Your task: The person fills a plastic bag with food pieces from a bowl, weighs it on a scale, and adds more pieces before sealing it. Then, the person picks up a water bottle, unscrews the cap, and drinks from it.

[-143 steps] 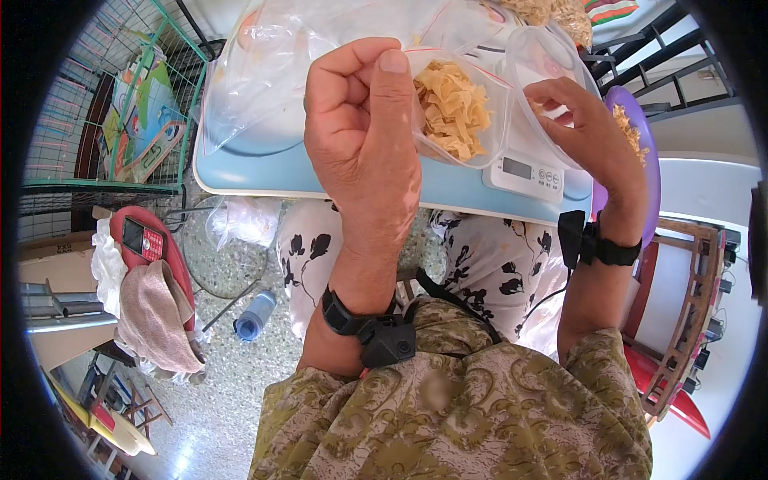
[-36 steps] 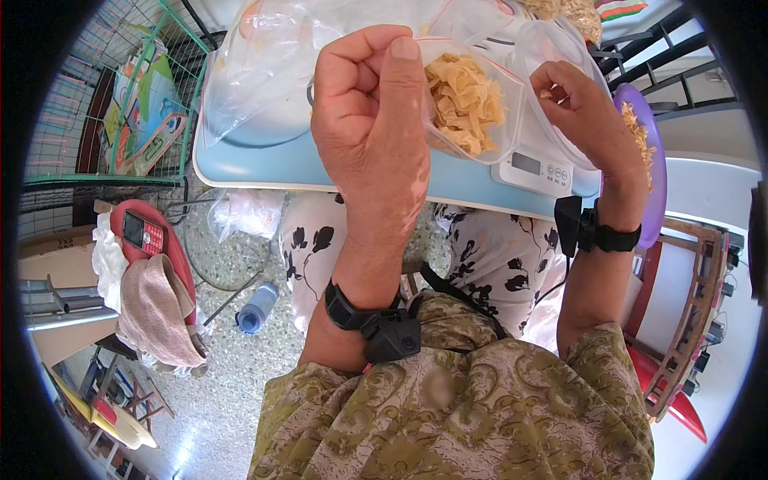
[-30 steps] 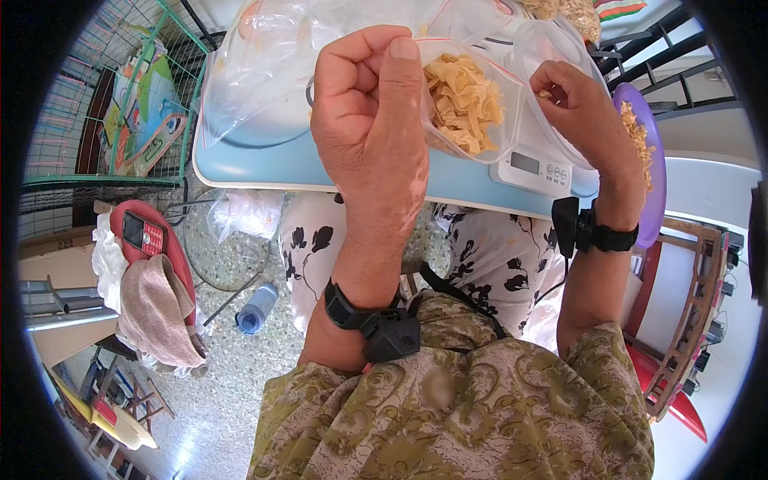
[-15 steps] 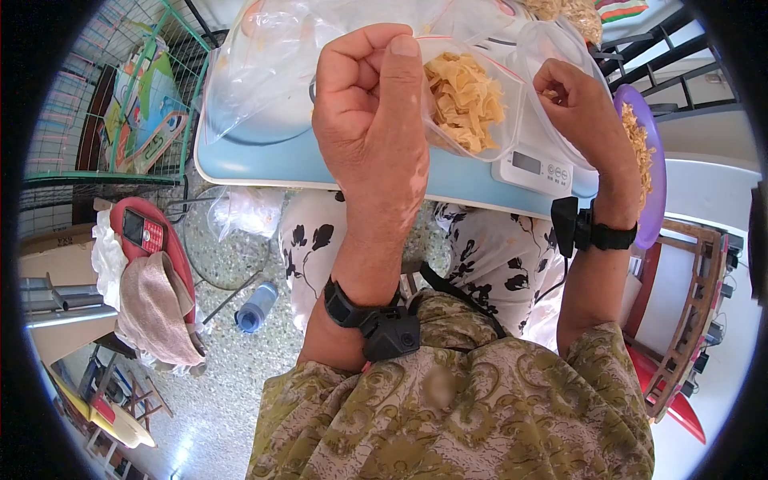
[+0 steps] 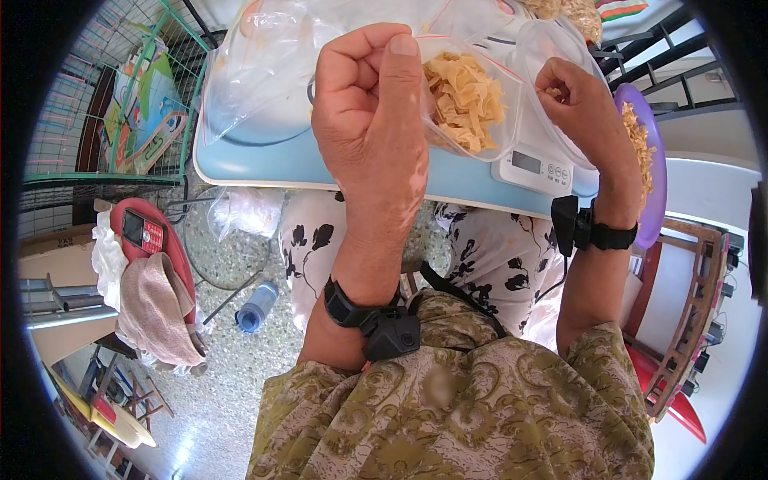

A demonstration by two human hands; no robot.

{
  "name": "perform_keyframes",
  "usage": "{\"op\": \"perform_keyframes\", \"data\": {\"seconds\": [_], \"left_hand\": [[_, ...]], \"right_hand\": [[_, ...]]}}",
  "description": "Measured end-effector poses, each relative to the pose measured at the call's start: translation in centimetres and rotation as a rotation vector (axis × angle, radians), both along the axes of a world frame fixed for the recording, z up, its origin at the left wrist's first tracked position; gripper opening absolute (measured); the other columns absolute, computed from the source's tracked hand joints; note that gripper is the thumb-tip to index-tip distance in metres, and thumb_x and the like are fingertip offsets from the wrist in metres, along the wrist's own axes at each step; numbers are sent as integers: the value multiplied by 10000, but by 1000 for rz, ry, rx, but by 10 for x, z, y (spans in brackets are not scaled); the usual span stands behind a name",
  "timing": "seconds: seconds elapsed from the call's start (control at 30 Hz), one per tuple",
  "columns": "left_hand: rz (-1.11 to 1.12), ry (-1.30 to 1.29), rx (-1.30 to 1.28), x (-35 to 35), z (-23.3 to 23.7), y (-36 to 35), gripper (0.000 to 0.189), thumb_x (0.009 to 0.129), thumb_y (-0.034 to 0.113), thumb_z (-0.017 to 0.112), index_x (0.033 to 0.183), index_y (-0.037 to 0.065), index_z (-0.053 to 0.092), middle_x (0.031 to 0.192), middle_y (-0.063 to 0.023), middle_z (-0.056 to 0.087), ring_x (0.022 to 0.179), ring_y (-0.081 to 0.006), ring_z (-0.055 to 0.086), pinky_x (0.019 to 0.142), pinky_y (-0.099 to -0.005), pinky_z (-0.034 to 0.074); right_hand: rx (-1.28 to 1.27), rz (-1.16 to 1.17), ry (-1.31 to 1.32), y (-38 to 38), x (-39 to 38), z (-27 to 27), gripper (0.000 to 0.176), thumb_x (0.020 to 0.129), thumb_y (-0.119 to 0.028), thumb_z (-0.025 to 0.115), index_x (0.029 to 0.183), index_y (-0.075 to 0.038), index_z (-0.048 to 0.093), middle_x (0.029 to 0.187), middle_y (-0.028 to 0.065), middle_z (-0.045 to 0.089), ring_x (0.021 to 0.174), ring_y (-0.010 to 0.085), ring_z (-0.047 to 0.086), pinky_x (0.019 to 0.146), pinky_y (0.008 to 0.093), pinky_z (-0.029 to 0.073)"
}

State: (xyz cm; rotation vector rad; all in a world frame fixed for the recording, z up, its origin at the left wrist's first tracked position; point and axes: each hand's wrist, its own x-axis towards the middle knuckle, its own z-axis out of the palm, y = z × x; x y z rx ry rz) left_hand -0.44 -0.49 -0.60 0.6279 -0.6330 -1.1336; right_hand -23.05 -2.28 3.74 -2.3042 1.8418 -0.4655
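My left hand (image 5: 372, 104) is closed, thumb against forefinger, at the edge of a clear zip bag (image 5: 512, 128) with a red seal line. Inside the bag lies a heap of pale yellow dried flakes (image 5: 466, 100). My right hand (image 5: 584, 112) is curled, fingers pinched together, over a clear plastic tub (image 5: 532, 48). A bit of tan shows between those fingers, too small to name. Below the tub a white kitchen scale (image 5: 538, 173) shows its dark display and buttons.
Clear bags (image 5: 264, 64) spread over the blue tabletop (image 5: 280, 164). A purple basin (image 5: 658, 184) of tan pieces stands at the right. On the left are a green wire cage (image 5: 112, 178), a red stool (image 5: 184, 264) with phone and cloth, and a bottle (image 5: 258, 306) on the floor.
Both hands stay almost where they were. The right fingers have shifted very slightly, and the clear bags at the back have moved a little.
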Motion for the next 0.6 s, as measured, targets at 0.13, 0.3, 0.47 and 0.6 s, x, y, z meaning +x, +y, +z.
{"op": "perform_keyframes", "data": {"seconds": [0.13, 0.3, 0.47, 0.6], "left_hand": [[1, 4, 7, 0, 1, 1, 182, 963, 161, 648, 1067, 17, 607, 685, 37, 511, 551, -36, 416, 497, -195, 323], [11, -3, 2, 0, 1, 1, 167, 965, 142, 643, 1067, 14, 609, 687, 38, 511, 559, -37, 413, 509, -191, 325], [1, 4, 5, 0, 1, 1, 165, 967, 139, 639, 1067, 11, 606, 686, 34, 511, 560, -39, 411, 507, -196, 327], [-10, 24, -2, 0, 1, 1, 167, 969, 139, 636, 1067, 8, 601, 685, 29, 509, 559, -41, 411, 507, -198, 331]], "right_hand": [[29, -20, 33, 1, 1, 4, 121, 821, -92, 613, 912, -22, 575, 767, 134, 574, 683, 255, 579, 644, 366, 464], [-9, 23, 92, 3, -3, 1, 173, 865, -140, 614, 1014, -53, 598, 873, 130, 607, 797, 271, 628, 729, 374, 505], [-21, 36, 131, 4, -6, 0, 183, 887, -165, 614, 1041, -68, 602, 976, 134, 608, 884, 281, 633, 793, 388, 509], [-5, 27, 117, 4, -5, 1, 177, 888, -163, 613, 1038, -70, 600, 944, 131, 607, 877, 281, 634, 793, 389, 510]]}}
